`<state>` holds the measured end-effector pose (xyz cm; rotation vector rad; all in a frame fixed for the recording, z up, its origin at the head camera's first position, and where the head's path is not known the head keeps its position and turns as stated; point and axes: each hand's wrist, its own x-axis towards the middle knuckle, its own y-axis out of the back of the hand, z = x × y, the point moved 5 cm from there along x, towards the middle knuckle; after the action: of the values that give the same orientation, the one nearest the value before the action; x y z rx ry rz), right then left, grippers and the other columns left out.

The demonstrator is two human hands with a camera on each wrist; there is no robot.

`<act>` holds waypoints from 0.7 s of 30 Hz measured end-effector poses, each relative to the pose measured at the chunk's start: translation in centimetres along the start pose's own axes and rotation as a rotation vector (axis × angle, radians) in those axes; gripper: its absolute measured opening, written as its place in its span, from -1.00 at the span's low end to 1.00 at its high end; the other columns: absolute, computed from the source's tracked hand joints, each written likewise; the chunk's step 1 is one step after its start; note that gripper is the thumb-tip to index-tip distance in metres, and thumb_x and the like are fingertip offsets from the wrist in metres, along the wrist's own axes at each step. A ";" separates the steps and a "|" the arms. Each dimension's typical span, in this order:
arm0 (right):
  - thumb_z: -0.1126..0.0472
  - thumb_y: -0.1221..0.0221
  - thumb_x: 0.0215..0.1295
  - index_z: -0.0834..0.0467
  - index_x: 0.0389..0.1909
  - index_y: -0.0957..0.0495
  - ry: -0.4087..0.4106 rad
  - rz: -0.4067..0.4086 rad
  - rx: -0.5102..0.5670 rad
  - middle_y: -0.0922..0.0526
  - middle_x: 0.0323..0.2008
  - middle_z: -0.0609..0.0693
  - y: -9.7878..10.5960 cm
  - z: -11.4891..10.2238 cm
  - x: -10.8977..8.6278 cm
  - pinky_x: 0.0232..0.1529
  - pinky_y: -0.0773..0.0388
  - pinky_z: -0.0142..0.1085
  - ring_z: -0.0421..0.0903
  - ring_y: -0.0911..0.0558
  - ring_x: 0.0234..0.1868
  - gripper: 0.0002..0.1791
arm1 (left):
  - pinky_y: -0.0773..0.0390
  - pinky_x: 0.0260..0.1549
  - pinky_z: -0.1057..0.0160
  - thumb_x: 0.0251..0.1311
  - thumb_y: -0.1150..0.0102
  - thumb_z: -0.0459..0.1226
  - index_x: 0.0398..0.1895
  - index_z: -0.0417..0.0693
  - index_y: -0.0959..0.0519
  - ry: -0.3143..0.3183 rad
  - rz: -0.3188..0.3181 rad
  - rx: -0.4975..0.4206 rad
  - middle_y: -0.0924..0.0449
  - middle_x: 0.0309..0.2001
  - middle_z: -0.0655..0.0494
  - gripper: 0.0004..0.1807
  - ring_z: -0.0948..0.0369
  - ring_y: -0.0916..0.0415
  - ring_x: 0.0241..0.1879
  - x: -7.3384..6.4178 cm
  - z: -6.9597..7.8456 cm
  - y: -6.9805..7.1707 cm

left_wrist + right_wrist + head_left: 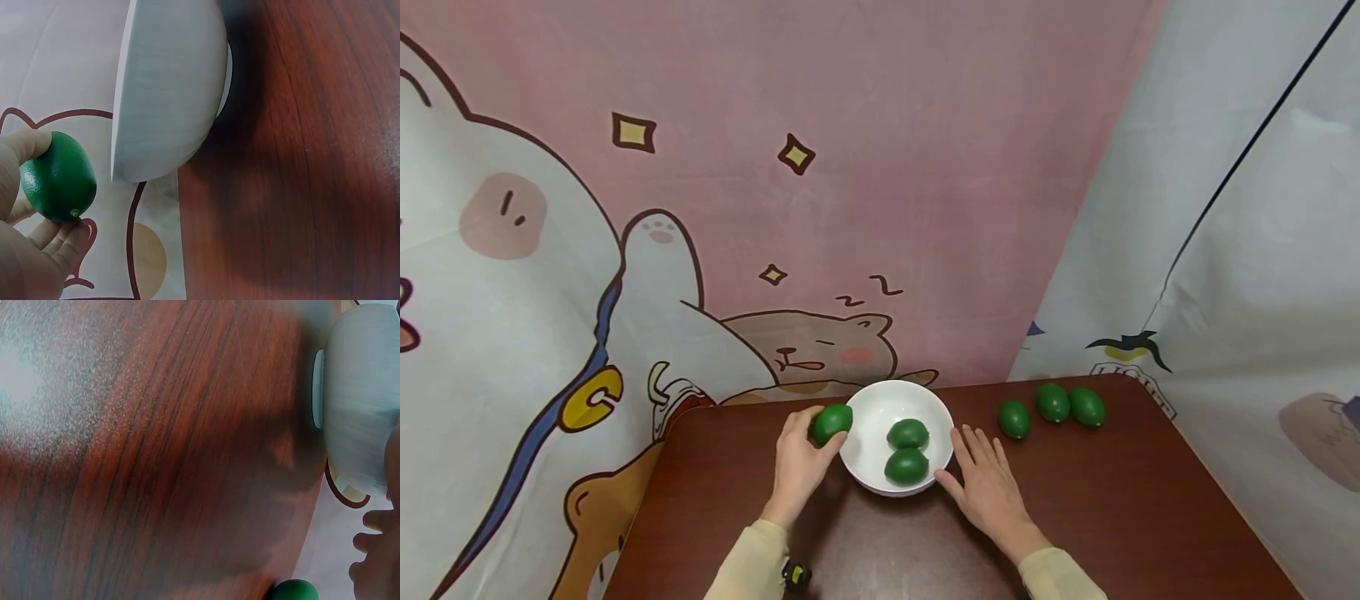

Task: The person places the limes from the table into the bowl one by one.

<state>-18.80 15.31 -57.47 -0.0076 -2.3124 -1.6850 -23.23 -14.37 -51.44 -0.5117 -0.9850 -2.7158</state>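
Note:
My left hand (pixel 797 467) pinches a green lime (pixel 831 423) between thumb and fingers, just off the left side of a white bowl (pixel 861 450). In the left wrist view that lime (pixel 59 178) is held level with the bowl's rim and apart from it. Inside the bowl lie two more limes, one (pixel 907 434) behind the other (pixel 906 467). Along the bowl's right side is my right hand (pixel 988 492), fingers straight and spread, thumb by the rim. Whether it touches the bowl I cannot tell.
Three limes rest on the dark brown wooden table (pixel 1120 517) to the right: one (pixel 1014 419) alone, and a pair (pixel 1053 403) side by side farther right. A patterned cloth (pixel 925 183) hangs behind the table's back edge.

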 end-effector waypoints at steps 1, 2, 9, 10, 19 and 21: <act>-0.26 -0.20 0.41 0.21 0.54 -0.29 0.001 0.001 -0.001 -0.34 0.48 0.29 0.0 0.0 0.0 0.55 -0.04 0.20 0.28 -0.27 0.53 -0.12 | -0.64 -0.17 -0.01 -0.02 -0.65 -0.23 0.09 -0.20 -0.65 -0.002 0.002 0.000 -0.61 -0.08 -0.10 -0.42 0.03 -0.58 -0.20 0.0 0.1 0.0; -0.26 -0.20 0.41 0.22 0.54 -0.29 0.002 0.002 -0.002 -0.35 0.48 0.29 0.0 0.0 0.0 0.55 -0.04 0.20 0.28 -0.27 0.53 -0.12 | -0.64 -0.18 0.00 -0.03 -0.65 -0.23 0.09 -0.20 -0.65 -0.003 0.002 0.002 -0.61 -0.08 -0.09 -0.41 0.03 -0.58 -0.20 0.0 0.1 0.0; -0.26 -0.21 0.41 0.22 0.54 -0.29 0.002 0.006 -0.003 -0.35 0.48 0.30 0.0 0.0 0.0 0.55 -0.05 0.20 0.29 -0.28 0.52 -0.12 | -0.61 -0.17 0.04 -0.02 -0.65 -0.22 0.10 -0.18 -0.65 -0.001 -0.010 -0.009 -0.61 -0.08 -0.08 -0.42 0.04 -0.57 -0.20 0.1 0.5 -0.3; -0.26 -0.21 0.41 0.22 0.54 -0.30 0.003 0.007 -0.004 -0.35 0.48 0.30 0.0 0.0 0.0 0.54 -0.05 0.20 0.29 -0.28 0.52 -0.12 | -0.61 -0.17 0.05 -0.02 -0.65 -0.22 0.10 -0.17 -0.65 -0.001 -0.011 -0.007 -0.61 -0.09 -0.08 -0.42 0.05 -0.57 -0.20 0.1 0.5 -0.3; -0.26 -0.20 0.41 0.22 0.55 -0.28 -0.001 -0.001 -0.001 -0.35 0.48 0.30 -0.1 0.0 0.0 0.55 -0.03 0.20 0.28 -0.27 0.53 -0.11 | -0.63 -0.16 0.03 -0.02 -0.65 -0.22 0.09 -0.16 -0.66 -0.013 -0.013 -0.016 -0.61 -0.10 -0.06 -0.43 0.05 -0.58 -0.20 0.3 1.0 -0.7; -0.26 -0.20 0.41 0.22 0.54 -0.28 -0.001 0.001 0.000 -0.35 0.48 0.30 -0.1 0.0 0.0 0.55 -0.03 0.20 0.28 -0.27 0.53 -0.11 | -0.63 -0.15 0.02 -0.01 -0.65 -0.22 0.09 -0.15 -0.65 -0.010 -0.020 -0.019 -0.61 -0.10 -0.06 -0.43 0.04 -0.59 -0.19 0.4 1.1 -0.8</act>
<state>-18.79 15.32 -57.59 -0.0093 -2.3125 -1.6851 -23.54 -13.08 -51.01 -0.5221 -0.9730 -2.7453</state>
